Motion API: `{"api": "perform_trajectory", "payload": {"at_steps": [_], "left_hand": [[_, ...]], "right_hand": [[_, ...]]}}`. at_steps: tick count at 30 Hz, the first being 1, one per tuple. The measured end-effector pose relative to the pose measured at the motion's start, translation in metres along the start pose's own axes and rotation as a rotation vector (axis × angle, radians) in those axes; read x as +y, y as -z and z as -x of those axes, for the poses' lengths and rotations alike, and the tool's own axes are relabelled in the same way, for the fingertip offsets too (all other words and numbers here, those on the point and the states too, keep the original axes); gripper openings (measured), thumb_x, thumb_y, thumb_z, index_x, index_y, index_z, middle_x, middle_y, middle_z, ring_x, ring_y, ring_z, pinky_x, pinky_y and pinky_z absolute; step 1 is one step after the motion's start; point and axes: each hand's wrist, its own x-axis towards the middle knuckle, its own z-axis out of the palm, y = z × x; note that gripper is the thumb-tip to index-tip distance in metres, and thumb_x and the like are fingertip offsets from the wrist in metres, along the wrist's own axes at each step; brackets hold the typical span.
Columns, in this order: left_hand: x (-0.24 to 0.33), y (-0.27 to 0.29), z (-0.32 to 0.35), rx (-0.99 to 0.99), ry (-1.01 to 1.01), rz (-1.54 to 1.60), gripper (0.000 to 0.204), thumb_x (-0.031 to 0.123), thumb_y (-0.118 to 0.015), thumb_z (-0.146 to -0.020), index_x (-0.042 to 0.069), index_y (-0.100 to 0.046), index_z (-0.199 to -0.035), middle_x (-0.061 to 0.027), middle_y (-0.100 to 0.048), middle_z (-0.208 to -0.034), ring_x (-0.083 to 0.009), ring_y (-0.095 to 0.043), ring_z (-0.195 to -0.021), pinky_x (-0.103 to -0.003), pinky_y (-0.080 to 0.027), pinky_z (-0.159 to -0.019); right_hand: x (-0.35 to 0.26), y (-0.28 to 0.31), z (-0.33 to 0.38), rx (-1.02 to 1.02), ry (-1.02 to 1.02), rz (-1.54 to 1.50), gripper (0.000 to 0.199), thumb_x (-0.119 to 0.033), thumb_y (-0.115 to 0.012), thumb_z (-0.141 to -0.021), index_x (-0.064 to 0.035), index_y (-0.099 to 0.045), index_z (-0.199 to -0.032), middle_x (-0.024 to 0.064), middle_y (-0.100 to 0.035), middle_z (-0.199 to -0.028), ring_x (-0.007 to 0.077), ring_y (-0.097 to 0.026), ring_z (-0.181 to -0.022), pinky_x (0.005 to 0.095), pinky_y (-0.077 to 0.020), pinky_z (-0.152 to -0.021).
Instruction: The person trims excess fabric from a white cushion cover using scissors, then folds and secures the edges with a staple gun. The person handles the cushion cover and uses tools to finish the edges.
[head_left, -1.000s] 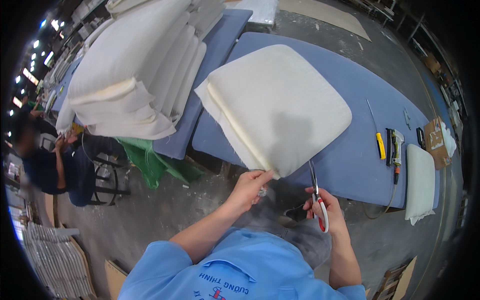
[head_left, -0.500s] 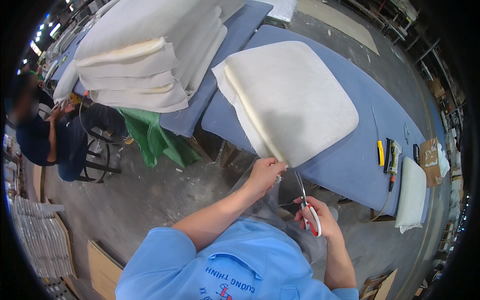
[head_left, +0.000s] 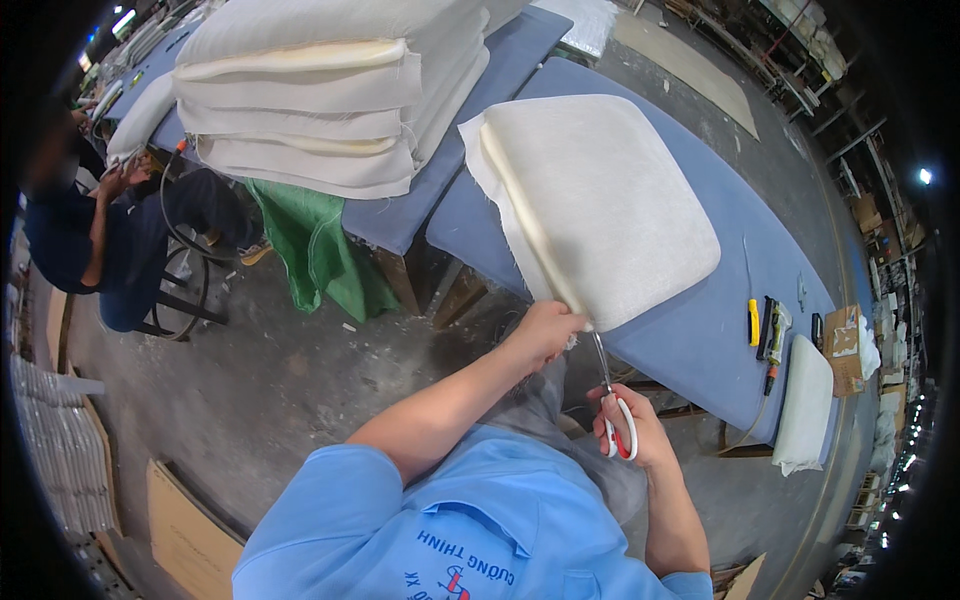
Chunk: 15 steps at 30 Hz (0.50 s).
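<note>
At the cushion's (head_left: 630,205) six-o'clock corner, fabric, pinched by the left hand (head_left: 547,332), is best kept taut; scissors (head_left: 603,370) are gripped by the right hand (head_left: 645,428).

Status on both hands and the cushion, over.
Left hand gripping cushion at near corner. Right hand holding scissors, tips by that corner. Cushion mostly on blue table. Left hand close to tips.

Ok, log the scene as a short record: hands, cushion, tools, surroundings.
Left hand: pinching near corner of white cushion
Right hand: holding scissors, tips close to that corner
Cushion: on blue table, cream padding showing along left edge
Tools: yellow-handled tool and hose-fed tool, table's right part
Surroundings: cushion stack at left, seated co-worker farther left
</note>
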Motion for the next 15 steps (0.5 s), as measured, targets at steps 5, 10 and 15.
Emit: {"api": "perform_trajectory", "payload": {"at_steps": [5, 10, 15], "left_hand": [[0.001, 0.004, -0.005, -0.050, 0.021, -0.004, 0.019, 0.017, -0.068, -0.096, 0.000, -0.065, -0.088, -0.0039, -0.060, -0.069, -0.0098, -0.043, -0.041, -0.030, -0.029, -0.037], [-0.001, 0.008, -0.008, -0.072, 0.003, -0.028, 0.020, 0.018, -0.069, -0.095, 0.001, -0.066, -0.085, -0.0026, -0.058, -0.066, -0.0099, -0.043, -0.041, -0.029, -0.030, -0.037], [0.000, 0.007, -0.008, -0.081, -0.002, -0.083, 0.020, 0.019, -0.070, -0.094, 0.002, -0.066, -0.083, -0.0018, -0.058, -0.065, -0.0098, -0.044, -0.042, -0.029, -0.030, -0.037]], "right_hand": [[-0.002, -0.004, -0.004, 0.008, -0.002, -0.007, 0.043, -0.042, -0.058, -0.109, -0.0004, -0.061, -0.122, 0.0054, -0.063, -0.071, 0.0130, -0.058, -0.048, 0.0256, -0.0443, -0.044], [-0.006, -0.008, -0.007, 0.035, -0.014, 0.004, 0.041, -0.042, -0.059, -0.109, -0.0031, -0.063, -0.122, 0.0015, -0.062, -0.070, 0.0095, -0.057, -0.049, 0.0243, -0.0417, -0.044], [-0.003, -0.014, -0.009, 0.115, -0.020, 0.026, 0.040, -0.040, -0.061, -0.108, -0.0022, -0.063, -0.120, 0.0023, -0.060, -0.068, 0.0103, -0.054, -0.045, 0.0249, -0.0407, -0.041]]}}
